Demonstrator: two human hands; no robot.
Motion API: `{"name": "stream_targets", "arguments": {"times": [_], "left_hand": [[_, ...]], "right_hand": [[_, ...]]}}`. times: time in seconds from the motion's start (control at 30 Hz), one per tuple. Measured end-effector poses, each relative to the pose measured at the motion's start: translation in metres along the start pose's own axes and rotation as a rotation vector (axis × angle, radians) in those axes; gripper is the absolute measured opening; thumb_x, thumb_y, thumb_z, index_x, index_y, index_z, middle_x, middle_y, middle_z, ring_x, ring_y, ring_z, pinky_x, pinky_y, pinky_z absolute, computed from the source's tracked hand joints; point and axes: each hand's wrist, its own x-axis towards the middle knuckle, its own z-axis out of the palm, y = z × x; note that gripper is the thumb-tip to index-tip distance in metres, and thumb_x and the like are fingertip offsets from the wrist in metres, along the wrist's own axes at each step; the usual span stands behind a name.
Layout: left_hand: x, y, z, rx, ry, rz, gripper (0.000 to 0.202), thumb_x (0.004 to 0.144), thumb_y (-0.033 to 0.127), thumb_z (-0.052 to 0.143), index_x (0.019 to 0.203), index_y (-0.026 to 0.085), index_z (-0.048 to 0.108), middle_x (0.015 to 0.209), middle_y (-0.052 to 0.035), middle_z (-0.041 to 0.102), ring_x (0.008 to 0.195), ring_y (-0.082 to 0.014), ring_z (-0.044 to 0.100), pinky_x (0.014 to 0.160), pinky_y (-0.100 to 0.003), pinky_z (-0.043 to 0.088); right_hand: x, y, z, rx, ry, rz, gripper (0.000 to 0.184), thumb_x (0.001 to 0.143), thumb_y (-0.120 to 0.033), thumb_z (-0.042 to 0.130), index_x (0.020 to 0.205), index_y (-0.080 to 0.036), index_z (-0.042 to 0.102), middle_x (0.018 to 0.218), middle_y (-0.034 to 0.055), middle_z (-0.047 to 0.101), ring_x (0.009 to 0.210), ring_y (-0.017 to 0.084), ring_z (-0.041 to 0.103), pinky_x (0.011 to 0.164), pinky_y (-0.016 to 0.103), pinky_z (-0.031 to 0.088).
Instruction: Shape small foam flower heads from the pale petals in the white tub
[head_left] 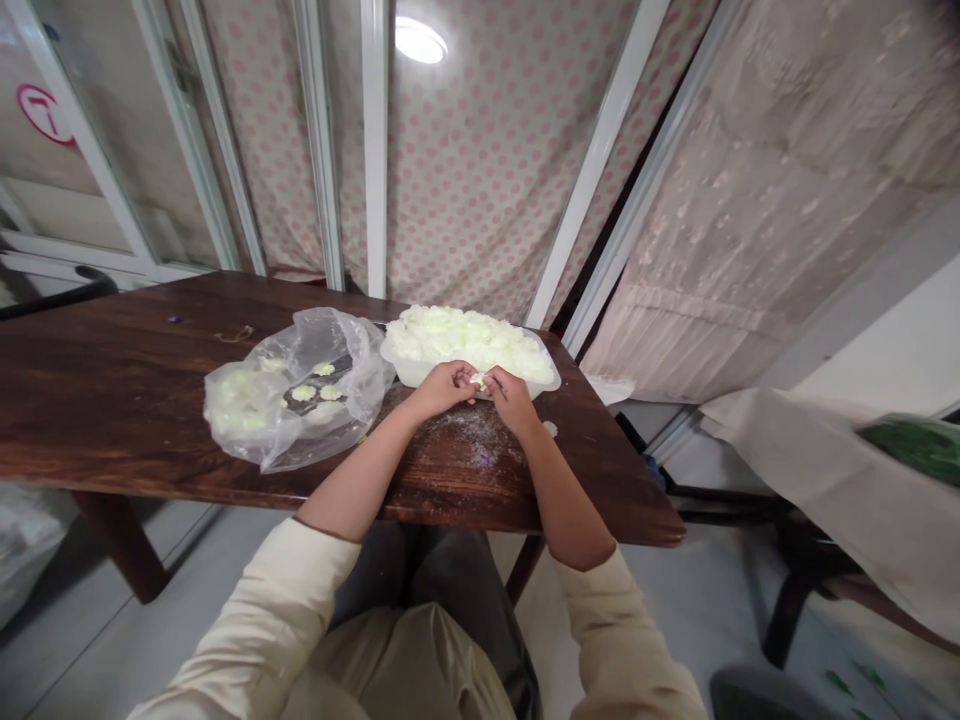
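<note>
My left hand (442,388) and my right hand (514,398) meet low over the near rim of a white plastic tub (480,378), pinching a small piece of pale dough (477,380) between their fingers. The tub is heaped with a crumbly white-green mass (465,338). To the left, a clear plastic bag (300,390) lies over a dark flat tool (315,385) and several small pale flower-shaped pieces (304,393). White powder (469,435) is scattered on the table below my hands.
The dark wooden table (127,400) has its near edge close to my body and its right corner just beyond my right arm. A white scrap (550,428) lies beside the tub. Polka-dot fabric and white frames stand behind the table.
</note>
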Motion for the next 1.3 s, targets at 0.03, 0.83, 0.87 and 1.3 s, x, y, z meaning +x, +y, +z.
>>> {"name": "stream_targets", "arguments": {"times": [0.03,0.83,0.87,1.3], "left_hand": [[-0.0002,0.0003,0.0004,0.025,0.007,0.005,0.019,0.064,0.020,0.057,0.081,0.014,0.053,0.056,0.0035,0.056,0.054,-0.0102,0.056,0.053,-0.021,0.042],[-0.0038,0.0026,0.0052,0.292,0.058,0.142,0.012,0.069,0.024,0.051,0.076,0.015,0.055,0.061,0.0036,0.049,0.056,-0.0080,0.042,0.054,-0.021,0.034],[-0.0038,0.0027,0.0053,0.285,0.069,0.141,0.013,0.069,0.024,0.051,0.077,0.014,0.055,0.062,0.0032,0.050,0.057,-0.0081,0.044,0.055,-0.021,0.035],[-0.0036,-0.0009,0.0082,0.277,0.180,0.089,0.015,0.064,0.027,0.056,0.070,0.016,0.048,0.057,0.0044,0.048,0.053,-0.0074,0.043,0.050,-0.019,0.033]], "right_hand": [[0.0000,-0.0001,0.0001,0.000,-0.002,-0.003,0.027,0.087,-0.035,0.035,0.069,-0.019,0.047,0.062,-0.0014,0.051,0.060,0.011,0.047,0.062,0.023,0.037],[-0.0014,-0.0008,0.0015,0.020,0.009,0.011,0.025,0.086,-0.035,0.036,0.071,-0.019,0.047,0.062,-0.0018,0.051,0.060,0.011,0.047,0.061,0.024,0.037],[-0.0014,-0.0006,0.0015,0.021,0.014,0.015,0.024,0.086,-0.035,0.037,0.071,-0.019,0.047,0.062,-0.0018,0.051,0.059,0.011,0.047,0.061,0.024,0.037],[-0.0025,-0.0022,0.0039,0.045,-0.046,0.039,0.026,0.087,-0.036,0.036,0.070,-0.019,0.046,0.059,-0.0025,0.049,0.059,0.011,0.046,0.060,0.022,0.035]]}}
